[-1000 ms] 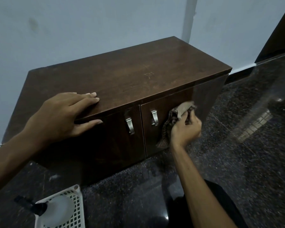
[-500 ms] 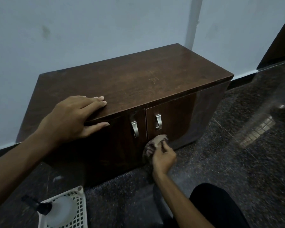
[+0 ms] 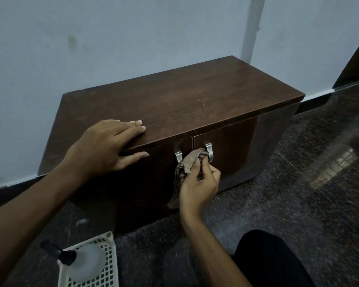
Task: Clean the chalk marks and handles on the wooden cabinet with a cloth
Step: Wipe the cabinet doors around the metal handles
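Observation:
A low dark wooden cabinet [image 3: 174, 100] stands against the wall, with two doors and two metal handles. My right hand [image 3: 199, 183] grips a brown patterned cloth [image 3: 190, 164] and presses it between the left handle [image 3: 178, 156] and the right handle [image 3: 209, 151], partly covering both. My left hand [image 3: 104, 148] rests flat on the cabinet's front top edge, thumb hooked under the lip. Faint chalk marks [image 3: 202, 100] show on the top, right of centre.
A white plastic basket [image 3: 104, 264] with a spray bottle [image 3: 81, 259] stands on the dark speckled floor at lower left. My dark-clad knee [image 3: 272, 259] is at lower right. A pale wall runs behind the cabinet.
My right hand with the cloth swept from the right door down to its bottom edge, then up to the handles. My left hand stayed on the cabinet top.

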